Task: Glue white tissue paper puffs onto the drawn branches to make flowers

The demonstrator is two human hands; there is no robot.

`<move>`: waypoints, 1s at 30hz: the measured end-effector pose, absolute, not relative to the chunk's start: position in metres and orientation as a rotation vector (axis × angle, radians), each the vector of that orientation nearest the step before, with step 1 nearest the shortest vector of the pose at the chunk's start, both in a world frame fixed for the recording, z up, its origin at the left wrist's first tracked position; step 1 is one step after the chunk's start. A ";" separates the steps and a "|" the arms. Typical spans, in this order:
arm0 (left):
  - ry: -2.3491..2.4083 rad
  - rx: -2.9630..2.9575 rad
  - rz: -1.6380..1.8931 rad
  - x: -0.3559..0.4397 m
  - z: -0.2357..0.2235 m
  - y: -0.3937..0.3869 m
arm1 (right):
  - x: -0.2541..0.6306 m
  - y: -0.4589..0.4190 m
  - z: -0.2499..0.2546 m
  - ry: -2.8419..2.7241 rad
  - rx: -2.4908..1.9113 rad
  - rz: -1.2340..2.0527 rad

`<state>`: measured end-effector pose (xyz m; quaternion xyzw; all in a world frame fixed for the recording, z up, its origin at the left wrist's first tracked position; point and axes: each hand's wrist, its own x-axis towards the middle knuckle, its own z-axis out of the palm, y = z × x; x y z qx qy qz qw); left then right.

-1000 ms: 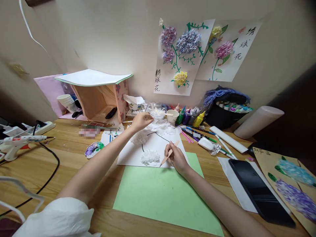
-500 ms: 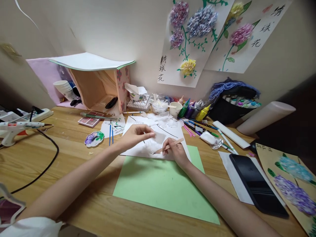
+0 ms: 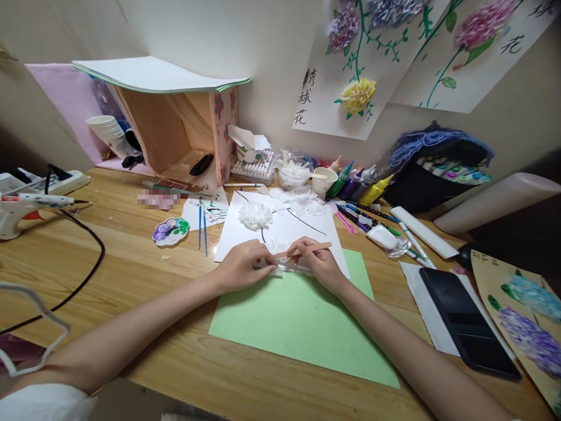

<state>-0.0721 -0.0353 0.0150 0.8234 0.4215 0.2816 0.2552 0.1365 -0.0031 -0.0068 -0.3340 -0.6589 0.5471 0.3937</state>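
Observation:
My left hand (image 3: 248, 266) pinches a small piece of white paper (image 3: 277, 272) over the front edge of a white sheet (image 3: 302, 225) with black drawn lines. In my right hand (image 3: 318, 266) is a flat wooden craft stick (image 3: 319, 247), its tip meeting the left fingertips and the paper piece. Behind my fingers, a fluffy white paper flower head (image 3: 277, 244) is partly hidden. Another white paper flower head (image 3: 255, 216) sits further back on the sheet. Under the sheet's front lies a green sheet (image 3: 302, 327).
Loose white paper scraps (image 3: 300, 202), a paper cup (image 3: 324, 182) and paint bottles (image 3: 344, 180) stand behind the sheet. Markers and a phone (image 3: 468, 321) lie right. Two blue brushes (image 3: 202, 231), a paint palette (image 3: 170, 231) and a glue gun (image 3: 26, 207) are left.
My left hand has come down from the paper scraps toward the front of the sheet, bringing a piece of white paper to the craft stick's tip. The view has tilted downward.

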 end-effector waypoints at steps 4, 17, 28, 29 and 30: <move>1.178 2.436 0.816 -0.070 0.007 -0.036 | 0.141 -0.010 -0.008 -1.623 -0.775 1.122; 1.356 2.608 0.865 -0.064 0.004 -0.035 | 0.139 -0.018 -0.005 -2.078 -0.574 0.696; 1.690 2.170 0.917 -0.067 0.003 -0.031 | 0.137 -0.017 -0.006 -2.040 -0.686 0.640; 1.723 2.118 0.918 -0.067 0.002 -0.030 | 0.136 -0.018 -0.006 -2.034 -0.697 0.637; 1.746 2.085 0.915 -0.068 0.001 -0.029 | 0.135 -0.018 -0.006 -2.029 -0.711 0.636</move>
